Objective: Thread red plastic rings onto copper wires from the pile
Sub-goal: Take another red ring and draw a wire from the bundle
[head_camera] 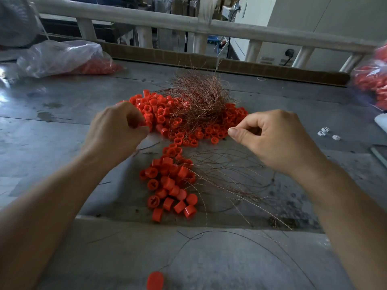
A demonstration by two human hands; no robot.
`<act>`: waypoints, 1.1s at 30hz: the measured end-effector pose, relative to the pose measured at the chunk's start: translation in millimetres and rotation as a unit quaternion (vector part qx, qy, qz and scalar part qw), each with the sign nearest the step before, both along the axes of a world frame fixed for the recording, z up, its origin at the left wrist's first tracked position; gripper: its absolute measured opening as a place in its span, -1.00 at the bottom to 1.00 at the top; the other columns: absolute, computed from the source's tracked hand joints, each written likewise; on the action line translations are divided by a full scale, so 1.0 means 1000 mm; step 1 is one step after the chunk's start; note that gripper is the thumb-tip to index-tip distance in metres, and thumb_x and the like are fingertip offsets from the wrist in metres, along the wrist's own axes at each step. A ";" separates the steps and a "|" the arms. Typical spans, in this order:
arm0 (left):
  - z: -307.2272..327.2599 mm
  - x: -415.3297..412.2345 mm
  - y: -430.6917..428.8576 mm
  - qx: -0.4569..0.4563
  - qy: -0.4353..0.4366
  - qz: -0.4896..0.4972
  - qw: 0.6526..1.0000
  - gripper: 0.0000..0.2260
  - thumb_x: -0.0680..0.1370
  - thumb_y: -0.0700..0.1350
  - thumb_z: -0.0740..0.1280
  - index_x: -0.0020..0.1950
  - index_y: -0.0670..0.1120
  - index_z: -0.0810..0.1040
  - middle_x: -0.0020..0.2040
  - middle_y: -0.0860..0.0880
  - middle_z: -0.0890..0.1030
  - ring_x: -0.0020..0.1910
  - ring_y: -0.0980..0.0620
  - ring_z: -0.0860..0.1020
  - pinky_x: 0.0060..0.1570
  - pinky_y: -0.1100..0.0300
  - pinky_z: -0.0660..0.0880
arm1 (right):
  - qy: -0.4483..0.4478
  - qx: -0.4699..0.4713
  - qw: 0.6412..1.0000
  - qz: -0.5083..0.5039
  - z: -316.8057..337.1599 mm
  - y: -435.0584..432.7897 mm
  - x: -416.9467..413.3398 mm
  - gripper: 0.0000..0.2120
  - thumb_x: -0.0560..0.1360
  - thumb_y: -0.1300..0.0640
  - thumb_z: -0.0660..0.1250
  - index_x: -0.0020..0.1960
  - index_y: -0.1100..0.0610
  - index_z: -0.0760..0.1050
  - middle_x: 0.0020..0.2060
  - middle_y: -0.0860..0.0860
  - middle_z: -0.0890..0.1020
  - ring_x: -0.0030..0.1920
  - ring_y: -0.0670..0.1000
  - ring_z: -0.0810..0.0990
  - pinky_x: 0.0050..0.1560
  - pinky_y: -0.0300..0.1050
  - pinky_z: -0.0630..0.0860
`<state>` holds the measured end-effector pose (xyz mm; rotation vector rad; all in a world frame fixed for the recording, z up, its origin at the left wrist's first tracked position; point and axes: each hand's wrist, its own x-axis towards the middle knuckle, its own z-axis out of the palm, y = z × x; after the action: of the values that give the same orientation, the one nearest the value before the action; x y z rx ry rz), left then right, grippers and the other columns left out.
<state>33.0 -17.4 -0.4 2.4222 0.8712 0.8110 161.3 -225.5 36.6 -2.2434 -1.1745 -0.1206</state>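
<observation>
Hovering over the grey table (62,143) were two bare hands. The left hand (117,130) was curled, knuckles up, its fingertips gripping what looked like one red ring (143,123) at the near edge of the big pile of rings (159,114), which held too many to count. The right hand (270,139) had thumb and forefinger pinched together and the other fingers curled in; whether a wire lay in the pinch could not be told. One bundle of copper wires (201,95) stood on the pile's far side. A smaller heap (169,185) of some two dozen rings lay nearer, with loose wires (226,178) fanning to its right. One stray ring (155,280) lay at the bottom edge. Three white pieces (321,133) sat at the right. Two plastic bags of red parts lay on the table, the left bag (62,57) and the right bag (372,80).
</observation>
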 end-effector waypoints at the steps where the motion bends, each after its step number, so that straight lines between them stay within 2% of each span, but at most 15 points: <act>1: 0.003 -0.001 -0.005 -0.017 -0.033 -0.010 0.999 -0.89 0.41 -0.19 0.42 -0.20 -0.01 0.53 -0.25 0.04 0.57 -0.22 0.02 0.52 -0.23 0.22 0.39 | -0.003 -0.003 1.000 -0.002 0.000 0.000 0.001 -0.79 0.44 -0.04 0.34 -0.25 0.06 0.61 -0.46 -0.04 0.58 -0.42 0.01 0.53 -0.40 -0.24 0.40; 3: 0.009 -0.002 -0.016 -0.036 -0.078 -0.045 0.995 -0.87 0.41 -0.21 0.42 -0.14 0.00 0.55 -0.25 0.15 0.54 -0.28 0.22 0.51 -0.28 0.50 0.37 | -0.008 -0.005 1.000 -0.005 -0.001 0.000 0.002 -0.78 0.44 -0.04 0.33 -0.23 0.08 0.61 -0.43 -0.02 0.60 -0.40 0.01 0.54 -0.34 -0.21 0.44; 5: 0.011 -0.002 -0.026 -0.038 -0.089 -0.099 0.990 -0.85 0.42 -0.21 0.42 -0.06 -0.02 0.59 -0.23 0.21 0.54 -0.29 0.35 0.51 -0.26 0.62 0.33 | -0.010 -0.005 1.000 -0.005 0.000 0.000 0.003 -0.78 0.44 -0.04 0.33 -0.23 0.09 0.62 -0.42 0.00 0.61 -0.39 0.02 0.55 -0.32 -0.20 0.46; 8: 0.010 -0.002 -0.038 -0.022 -0.077 -0.185 0.979 -0.84 0.40 -0.14 0.41 -0.07 0.08 0.59 -0.14 0.23 0.53 -0.19 0.35 0.50 -0.14 0.51 0.38 | -0.011 -0.008 1.000 -0.009 -0.001 0.001 0.003 -0.79 0.45 -0.04 0.33 -0.24 0.07 0.61 -0.45 -0.04 0.58 -0.42 -0.04 0.52 -0.35 -0.23 0.42; 10: 0.008 0.000 -0.043 -0.006 -0.066 -0.207 0.976 -0.84 0.39 -0.11 0.43 -0.09 0.13 0.58 -0.09 0.26 0.50 -0.10 0.36 0.46 -0.06 0.48 0.33 | -0.010 -0.011 1.000 -0.015 -0.002 0.001 0.003 -0.80 0.44 -0.05 0.33 -0.25 0.05 0.61 -0.47 -0.08 0.55 -0.44 -0.08 0.49 -0.37 -0.24 0.39; 13: 0.004 0.007 -0.047 0.023 -0.048 -0.201 0.978 -0.87 0.38 -0.08 0.45 -0.08 0.03 0.66 -0.10 0.32 0.44 -0.13 0.39 0.42 -0.04 0.64 0.22 | -0.009 -0.014 1.000 -0.014 -0.002 0.001 0.001 -0.80 0.44 -0.05 0.34 -0.27 0.03 0.60 -0.51 -0.13 0.51 -0.48 -0.12 0.45 -0.45 -0.28 0.35; 15: 0.003 0.011 -0.048 0.038 -0.034 -0.202 0.978 -0.86 0.38 -0.08 0.45 -0.08 -0.03 0.68 -0.12 0.27 0.48 -0.15 0.33 0.42 -0.07 0.68 0.19 | -0.006 -0.015 1.000 -0.007 -0.003 0.001 0.000 -0.80 0.45 -0.04 0.34 -0.27 0.04 0.60 -0.52 -0.11 0.51 -0.51 -0.12 0.44 -0.47 -0.29 0.34; 17: 0.003 0.013 -0.049 0.055 -0.020 -0.201 0.978 -0.86 0.39 -0.09 0.45 -0.08 -0.06 0.68 -0.10 0.16 0.56 -0.07 0.23 0.45 -0.07 0.60 0.24 | -0.006 -0.017 1.000 -0.006 -0.004 0.001 0.000 -0.80 0.45 -0.04 0.34 -0.26 0.04 0.60 -0.51 -0.09 0.53 -0.52 -0.10 0.43 -0.43 -0.28 0.37; 20: 0.002 0.015 -0.050 0.081 -0.005 -0.192 0.978 -0.85 0.40 -0.10 0.45 -0.05 -0.08 0.68 -0.04 0.04 0.64 -0.01 0.09 0.51 0.02 0.32 0.28 | -0.010 -0.023 1.000 -0.006 -0.004 0.002 -0.001 -0.80 0.45 -0.05 0.33 -0.25 0.03 0.60 -0.50 -0.11 0.53 -0.51 -0.12 0.44 -0.49 -0.34 0.34; 22: 0.002 0.015 -0.050 0.077 -0.002 -0.189 0.979 -0.83 0.41 -0.09 0.44 -0.03 -0.07 0.67 -0.02 0.04 0.64 0.04 0.06 0.51 0.05 0.27 0.26 | -0.014 -0.030 0.999 -0.006 -0.004 0.002 -0.002 -0.80 0.45 -0.05 0.32 -0.23 0.04 0.60 -0.46 -0.09 0.55 -0.46 -0.10 0.49 -0.43 -0.27 0.40; 24: 0.002 0.014 -0.049 0.069 -0.009 -0.187 0.980 -0.82 0.41 -0.07 0.44 -0.01 -0.04 0.67 -0.03 0.05 0.62 0.03 0.07 0.50 0.03 0.30 0.27 | -0.018 -0.034 0.999 -0.005 -0.004 0.002 -0.002 -0.79 0.45 -0.06 0.32 -0.23 0.04 0.60 -0.45 -0.07 0.57 -0.44 -0.08 0.51 -0.39 -0.24 0.43; 27: 0.006 0.011 -0.052 0.064 -0.039 -0.185 0.980 -0.83 0.41 -0.09 0.44 -0.02 -0.05 0.67 -0.09 0.13 0.58 -0.09 0.19 0.46 -0.12 0.53 0.25 | -0.021 -0.035 0.999 -0.005 -0.004 0.003 -0.002 -0.79 0.45 -0.06 0.32 -0.23 0.05 0.60 -0.44 -0.03 0.59 -0.43 -0.04 0.53 -0.37 -0.19 0.46; 28: 0.007 0.009 -0.053 0.058 -0.050 -0.189 0.979 -0.83 0.40 -0.10 0.45 -0.02 -0.05 0.67 -0.12 0.19 0.54 -0.14 0.25 0.45 -0.11 0.58 0.26 | -0.019 -0.032 0.999 -0.003 -0.004 0.003 -0.002 -0.79 0.45 -0.06 0.32 -0.23 0.05 0.60 -0.43 -0.01 0.60 -0.42 -0.03 0.53 -0.37 -0.17 0.47; 30: 0.010 0.005 -0.055 0.048 -0.066 -0.207 0.975 -0.83 0.39 -0.13 0.46 -0.03 -0.07 0.67 -0.15 0.21 0.50 -0.15 0.36 0.45 -0.07 0.59 0.31 | -0.016 -0.022 1.000 0.004 -0.005 0.004 -0.003 -0.80 0.45 -0.06 0.31 -0.23 0.03 0.60 -0.41 0.00 0.61 -0.41 -0.01 0.55 -0.34 -0.12 0.48; 33: 0.011 0.002 -0.059 0.056 -0.069 -0.221 0.971 -0.83 0.38 -0.16 0.48 -0.04 -0.10 0.67 -0.16 0.17 0.52 -0.14 0.38 0.44 -0.04 0.58 0.30 | -0.018 -0.026 0.999 0.015 -0.006 0.005 -0.006 -0.81 0.45 -0.05 0.31 -0.21 0.03 0.60 -0.38 -0.01 0.63 -0.37 0.00 0.57 -0.30 -0.11 0.48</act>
<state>35.4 -76.8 10.4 2.4822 0.2203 0.8539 155.2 -220.8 30.2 -2.2761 -1.2436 -0.1192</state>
